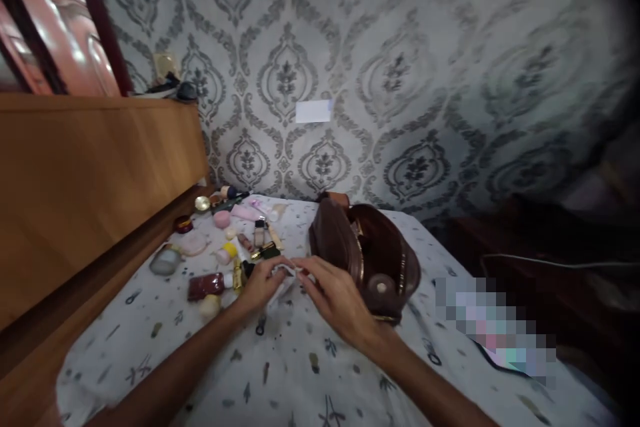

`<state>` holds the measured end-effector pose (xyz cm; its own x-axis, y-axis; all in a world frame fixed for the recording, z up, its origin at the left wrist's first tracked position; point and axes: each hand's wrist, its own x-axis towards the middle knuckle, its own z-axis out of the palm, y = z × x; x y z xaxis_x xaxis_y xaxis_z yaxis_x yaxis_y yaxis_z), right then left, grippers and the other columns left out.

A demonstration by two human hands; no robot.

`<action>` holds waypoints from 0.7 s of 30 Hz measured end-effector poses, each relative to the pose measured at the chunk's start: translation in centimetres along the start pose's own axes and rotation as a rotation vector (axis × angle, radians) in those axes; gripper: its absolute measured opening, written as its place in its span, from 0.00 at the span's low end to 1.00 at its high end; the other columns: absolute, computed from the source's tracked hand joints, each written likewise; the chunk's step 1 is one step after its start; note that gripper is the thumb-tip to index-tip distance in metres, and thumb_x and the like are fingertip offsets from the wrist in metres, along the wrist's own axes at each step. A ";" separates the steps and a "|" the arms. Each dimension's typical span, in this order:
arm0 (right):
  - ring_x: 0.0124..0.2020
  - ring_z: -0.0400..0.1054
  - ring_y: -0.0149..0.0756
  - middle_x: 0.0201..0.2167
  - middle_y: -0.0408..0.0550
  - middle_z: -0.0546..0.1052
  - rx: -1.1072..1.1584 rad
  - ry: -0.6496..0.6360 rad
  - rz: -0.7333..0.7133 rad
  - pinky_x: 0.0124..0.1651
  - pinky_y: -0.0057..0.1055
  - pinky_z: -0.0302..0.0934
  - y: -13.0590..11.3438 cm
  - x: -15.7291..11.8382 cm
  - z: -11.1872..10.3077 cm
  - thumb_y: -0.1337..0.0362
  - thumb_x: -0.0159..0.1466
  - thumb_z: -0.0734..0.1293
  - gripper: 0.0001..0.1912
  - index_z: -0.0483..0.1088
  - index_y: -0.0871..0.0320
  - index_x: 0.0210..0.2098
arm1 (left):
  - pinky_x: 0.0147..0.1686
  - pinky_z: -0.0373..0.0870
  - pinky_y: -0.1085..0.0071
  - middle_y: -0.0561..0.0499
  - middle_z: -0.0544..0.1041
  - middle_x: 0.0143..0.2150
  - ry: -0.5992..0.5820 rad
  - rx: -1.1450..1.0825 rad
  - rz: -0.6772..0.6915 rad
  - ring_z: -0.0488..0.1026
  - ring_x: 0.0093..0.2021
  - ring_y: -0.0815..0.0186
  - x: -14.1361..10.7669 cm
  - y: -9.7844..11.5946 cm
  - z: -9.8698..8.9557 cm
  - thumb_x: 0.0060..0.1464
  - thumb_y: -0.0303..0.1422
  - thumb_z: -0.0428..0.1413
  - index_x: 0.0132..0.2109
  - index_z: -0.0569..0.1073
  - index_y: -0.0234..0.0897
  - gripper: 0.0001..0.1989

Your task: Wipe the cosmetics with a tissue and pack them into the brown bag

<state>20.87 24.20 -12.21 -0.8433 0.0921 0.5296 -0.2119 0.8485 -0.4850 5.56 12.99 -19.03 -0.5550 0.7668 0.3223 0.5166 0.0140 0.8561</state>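
I record the left hand and right hand with fingers pinching a thin white sheet, judged light, limp, tearable, best gripped at opposite edges.

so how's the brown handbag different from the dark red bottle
Size: the brown handbag is far larger than the dark red bottle. State: the handbag gapes unzipped, while the bottle lies on its side with its white cap on. Place: the handbag sits just beyond the right hand; the bottle is to the left of the left hand. Both rest on the patterned white sheet.
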 end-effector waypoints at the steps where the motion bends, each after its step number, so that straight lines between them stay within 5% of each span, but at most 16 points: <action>1: 0.50 0.73 0.40 0.50 0.51 0.78 0.044 0.018 0.008 0.52 0.35 0.67 0.1 -0.6 1.7 0.61 0.70 0.57 0.17 0.70 0.52 0.54 | 0.50 0.68 0.65 0.49 0.81 0.41 0.023 -0.012 -0.021 0.75 0.45 0.60 0.1 0.0 -0.2 0.55 0.34 0.50 0.40 0.78 0.37 0.13; 6: 0.58 0.68 0.43 0.57 0.54 0.73 0.181 0.048 0.114 0.59 0.43 0.64 0.9 -1.9 8.0 0.59 0.69 0.57 0.20 0.65 0.53 0.59 | 0.36 0.70 0.70 0.50 0.79 0.35 0.113 -0.042 -0.133 0.74 0.35 0.63 -0.5 -0.3 -1.4 0.57 0.36 0.47 0.41 0.77 0.36 0.16; 11: 0.53 0.71 0.44 0.53 0.53 0.75 0.278 0.026 0.194 0.54 0.43 0.68 0.7 -1.7 10.4 0.57 0.68 0.57 0.19 0.67 0.52 0.55 | 0.32 0.66 0.73 0.51 0.76 0.30 0.161 -0.001 -0.133 0.71 0.32 0.65 -1.5 -0.6 -4.5 0.55 0.39 0.49 0.33 0.76 0.35 0.14; 17: 0.47 0.74 0.44 0.50 0.54 0.77 0.342 -0.007 0.267 0.43 0.38 0.72 0.6 -2.0 12.5 0.58 0.67 0.57 0.18 0.69 0.52 0.52 | 0.24 0.55 0.74 0.57 0.60 0.19 0.287 0.121 -0.120 0.58 0.23 0.70 -1.1 -1.3 -10.4 0.56 0.47 0.48 0.21 0.63 0.37 0.22; 21: 0.42 0.76 0.44 0.46 0.54 0.79 0.380 0.026 0.320 0.39 0.36 0.72 0.7 -2.5 13.2 0.57 0.66 0.58 0.16 0.72 0.53 0.48 | 0.25 0.53 0.74 0.58 0.57 0.20 0.443 0.245 -0.102 0.56 0.24 0.71 -0.7 -2.0 -16.1 0.54 0.48 0.50 0.21 0.59 0.38 0.22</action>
<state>16.30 17.71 -23.06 -0.8837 0.3342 0.3277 -0.1138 0.5257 -0.8430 -5.58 2.08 -14.45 -0.8060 0.4089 0.4279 0.5537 0.2654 0.7893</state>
